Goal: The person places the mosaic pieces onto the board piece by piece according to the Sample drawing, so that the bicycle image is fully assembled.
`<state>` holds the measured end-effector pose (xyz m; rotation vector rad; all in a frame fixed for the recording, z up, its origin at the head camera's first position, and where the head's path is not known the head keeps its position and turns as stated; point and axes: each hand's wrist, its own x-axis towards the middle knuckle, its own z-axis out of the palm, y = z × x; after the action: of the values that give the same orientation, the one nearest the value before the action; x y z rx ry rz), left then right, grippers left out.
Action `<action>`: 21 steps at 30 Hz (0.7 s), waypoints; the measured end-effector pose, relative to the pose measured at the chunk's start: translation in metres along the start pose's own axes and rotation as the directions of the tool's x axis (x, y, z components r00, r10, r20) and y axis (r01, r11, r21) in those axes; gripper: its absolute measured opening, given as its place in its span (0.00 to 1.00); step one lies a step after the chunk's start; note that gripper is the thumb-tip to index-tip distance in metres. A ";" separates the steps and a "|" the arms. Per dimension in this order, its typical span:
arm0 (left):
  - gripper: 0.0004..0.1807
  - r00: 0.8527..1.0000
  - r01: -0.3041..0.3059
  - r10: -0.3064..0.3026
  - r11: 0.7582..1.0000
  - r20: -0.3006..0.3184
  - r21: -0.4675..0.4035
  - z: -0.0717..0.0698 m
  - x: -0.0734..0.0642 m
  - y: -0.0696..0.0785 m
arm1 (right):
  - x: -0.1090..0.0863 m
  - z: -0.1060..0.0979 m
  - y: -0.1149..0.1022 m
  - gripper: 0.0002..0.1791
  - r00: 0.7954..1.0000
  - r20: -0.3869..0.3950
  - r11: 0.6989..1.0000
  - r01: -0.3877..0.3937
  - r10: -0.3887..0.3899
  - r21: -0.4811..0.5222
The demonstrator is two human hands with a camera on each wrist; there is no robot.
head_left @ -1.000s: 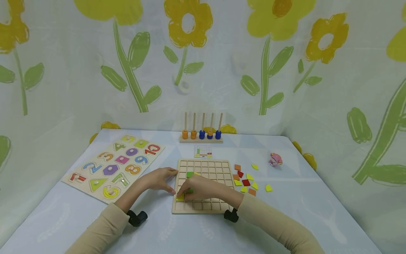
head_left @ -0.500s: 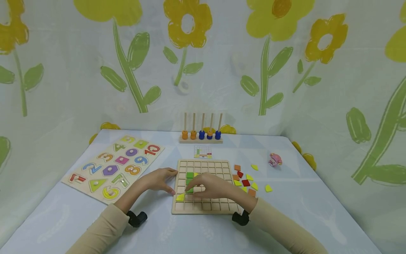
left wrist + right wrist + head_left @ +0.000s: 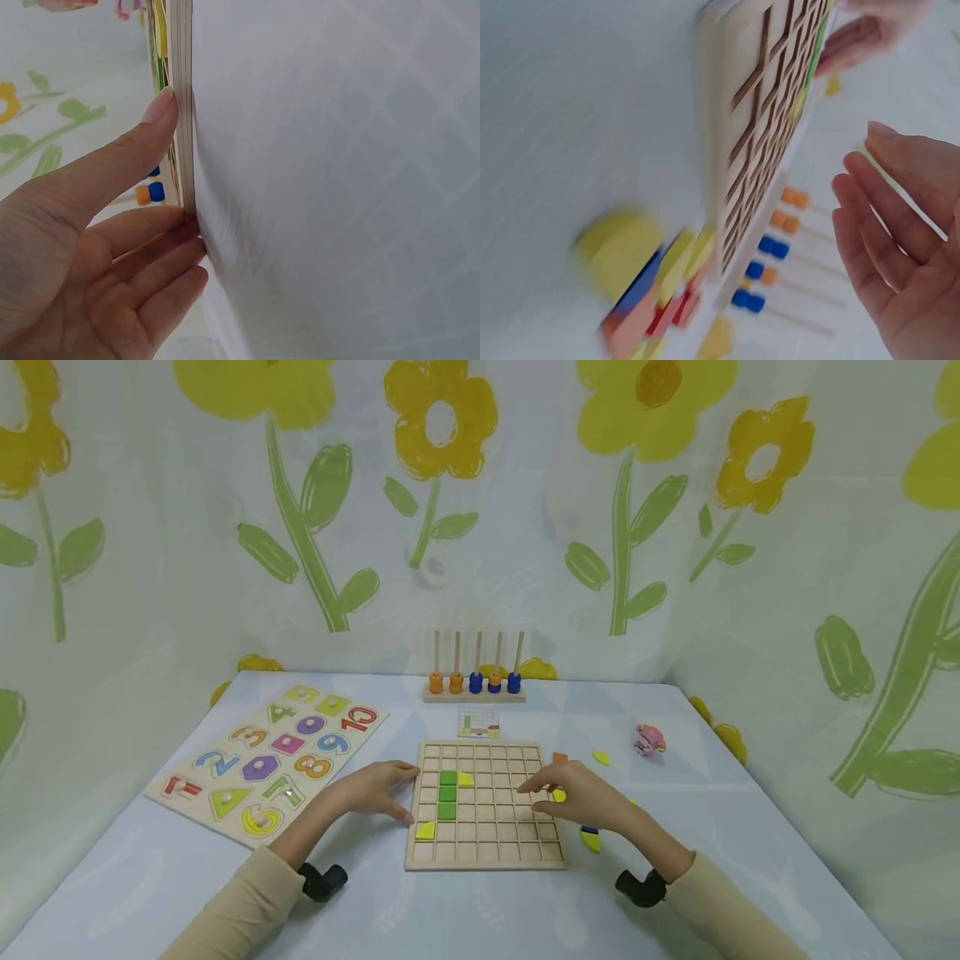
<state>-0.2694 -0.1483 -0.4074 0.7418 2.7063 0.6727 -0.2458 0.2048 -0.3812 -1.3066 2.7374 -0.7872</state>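
Observation:
A wooden grid board (image 3: pixel 487 852) lies in the middle of the table. Three green squares (image 3: pixel 447 793) stand in one column of it, with a yellow quarter-round piece (image 3: pixel 466 779) beside the top one and another yellow piece (image 3: pixel 425 831) lower left. My left hand (image 3: pixel 375 791) rests against the board's left edge, thumb and fingertips touching its side (image 3: pixel 182 112), fingers fairly straight. Over the board's right side hovers my right hand (image 3: pixel 581 793), fingers relaxed and apart with nothing between them, as the right wrist view shows too (image 3: pixel 900 225).
Loose yellow, red, orange and blue pieces (image 3: pixel 660 300) lie right of the board, partly hidden by my right hand. Behind it are a small pattern card (image 3: pixel 478 723) and a peg rack (image 3: pixel 474 697). A number puzzle (image 3: pixel 270 752) lies left; a pink figurine (image 3: pixel 649 740) stands right.
My right hand has left the yellow piece at the board's lower left and swung right to the board's right edge, uncovering the green squares. My left hand stays at the edge.

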 end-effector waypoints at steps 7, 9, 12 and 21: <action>0.46 1.000 0.008 -0.008 1.000 -0.011 -0.006 0.001 -0.001 0.002 | -0.031 -0.014 0.020 0.15 0.992 -0.053 0.993 -0.117 0.118 0.013; 0.46 1.000 0.011 -0.011 1.000 -0.010 -0.006 0.002 -0.002 0.002 | -0.039 -0.016 0.026 0.14 0.986 -0.062 0.988 -0.154 0.155 0.013; 0.46 1.000 0.015 -0.015 1.000 -0.010 -0.006 0.003 -0.003 0.002 | -0.048 -0.018 0.038 0.12 0.976 -0.081 0.979 -0.203 0.202 -0.012; 0.45 1.000 0.020 -0.020 1.000 -0.018 0.002 0.003 -0.002 0.003 | -0.062 -0.025 0.064 0.09 0.958 -0.033 0.957 -0.285 0.284 -0.057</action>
<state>-0.2658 -0.1456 -0.4076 0.7117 2.7270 0.6748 -0.2576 0.2951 -0.4000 -0.8823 2.8960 -0.7039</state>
